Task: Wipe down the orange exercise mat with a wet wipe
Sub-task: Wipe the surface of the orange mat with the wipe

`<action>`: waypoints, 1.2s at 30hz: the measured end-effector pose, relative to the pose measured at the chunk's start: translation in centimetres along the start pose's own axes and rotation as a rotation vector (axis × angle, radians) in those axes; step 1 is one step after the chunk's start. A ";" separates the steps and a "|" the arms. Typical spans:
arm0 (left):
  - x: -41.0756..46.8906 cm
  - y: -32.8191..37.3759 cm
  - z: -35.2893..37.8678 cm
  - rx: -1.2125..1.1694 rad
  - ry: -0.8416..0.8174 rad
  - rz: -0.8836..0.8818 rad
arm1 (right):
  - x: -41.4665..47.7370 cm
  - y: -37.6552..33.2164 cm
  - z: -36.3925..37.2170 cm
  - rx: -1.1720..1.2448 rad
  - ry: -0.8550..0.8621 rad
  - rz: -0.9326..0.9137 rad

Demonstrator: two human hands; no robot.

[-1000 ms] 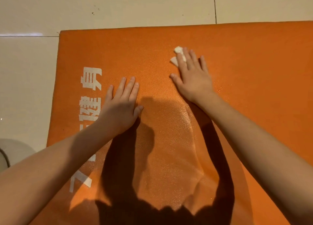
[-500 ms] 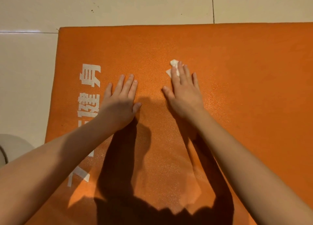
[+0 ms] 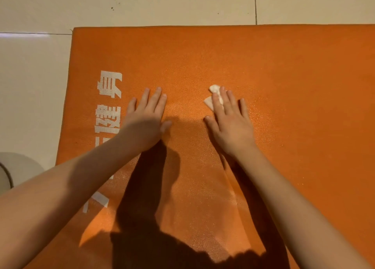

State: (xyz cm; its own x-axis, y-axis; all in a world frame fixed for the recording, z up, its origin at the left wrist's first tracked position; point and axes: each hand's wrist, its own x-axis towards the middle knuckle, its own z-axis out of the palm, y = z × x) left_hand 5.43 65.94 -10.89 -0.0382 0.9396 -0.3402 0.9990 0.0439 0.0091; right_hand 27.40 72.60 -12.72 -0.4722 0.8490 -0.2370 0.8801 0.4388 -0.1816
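Left hand (image 3: 145, 120) lies flat, fingers straight, palm on the orange exercise mat (image 3: 284, 86). Right hand (image 3: 230, 122), fingers extended, presses a white wet wipe (image 3: 213, 95) onto the mat.

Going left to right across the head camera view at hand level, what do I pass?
From the left: tiled floor → white lettering → left hand → right hand pressing the wet wipe → bare stretch of orange mat.

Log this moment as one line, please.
left hand: flat on mat | right hand: pressing wipe onto mat | wipe: mostly hidden under hand
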 end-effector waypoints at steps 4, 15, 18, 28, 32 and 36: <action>-2.0 1.5 1.0 0.061 -0.086 0.000 | -1.1 -2.3 0.5 0.121 0.033 0.067; -2.1 0.8 1.1 0.061 -0.028 0.042 | -3.2 -2.7 1.4 0.129 0.014 -0.005; -2.1 0.7 1.2 0.055 0.010 0.051 | -4.0 -1.7 1.8 0.033 0.012 -0.115; -4.4 1.6 0.8 0.085 -0.106 0.051 | -6.6 -2.2 2.2 0.047 -0.007 -0.137; -5.4 1.9 0.7 0.103 -0.160 0.032 | -6.3 -0.3 1.8 -0.006 0.022 0.000; -6.5 2.5 1.0 0.092 -0.187 0.014 | -8.2 -3.1 2.1 0.125 -0.020 -0.040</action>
State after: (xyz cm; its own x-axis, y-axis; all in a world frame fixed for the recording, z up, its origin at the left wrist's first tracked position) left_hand 8.17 59.63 -9.60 -0.0278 0.8601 -0.5094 0.9977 -0.0078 -0.0677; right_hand 28.44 63.62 -12.19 -0.5091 0.8249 -0.2455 0.8477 0.4313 -0.3088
